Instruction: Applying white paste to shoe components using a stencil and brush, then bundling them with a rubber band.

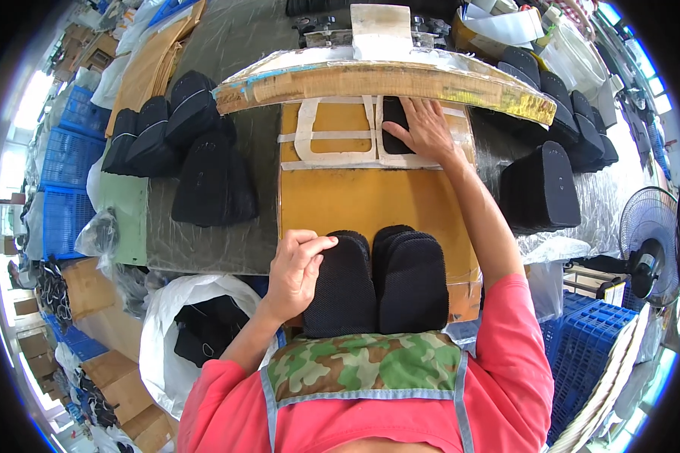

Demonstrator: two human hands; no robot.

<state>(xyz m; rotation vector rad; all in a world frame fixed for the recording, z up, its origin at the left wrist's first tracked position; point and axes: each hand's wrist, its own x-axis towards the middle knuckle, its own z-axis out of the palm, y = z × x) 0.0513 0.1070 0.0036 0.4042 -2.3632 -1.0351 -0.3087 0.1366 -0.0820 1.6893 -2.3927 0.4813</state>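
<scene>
A black sole-shaped piece (395,124) lies inside the right-hand opening of a pale cut-out template (332,157) on the yellow board (370,200), and the right hand (425,128) lies flat on it with fingers spread, pressing it down rather than gripping it; the frame around the piece seems to be there to fix its position, so the flat palm probably seats it against the template's edges. The left opening of the template is empty, showing bare yellow board.

Nearer the person, two stacks of black textured soles (378,281) stand side by side at the front edge of the board, touching each other, within easy reach for either arm. The left hand (298,270) rests on the left stack, its fingers curled over the upper left corner of the top sole, thumb along the side; the hold looks like a light pinch that steadies or peels off the top piece, though how firmly it closes cannot be told.

Above the template a cardboard-edged curved shelf (385,81) arches across the bench (204,241). Heaps of black wedge soles (181,151) lie to the left and more (551,151) to the right, well apart from the board. A white bag (166,332) of dark pieces sits at lower left, blue crates (589,347) and a fan (650,226) at right
</scene>
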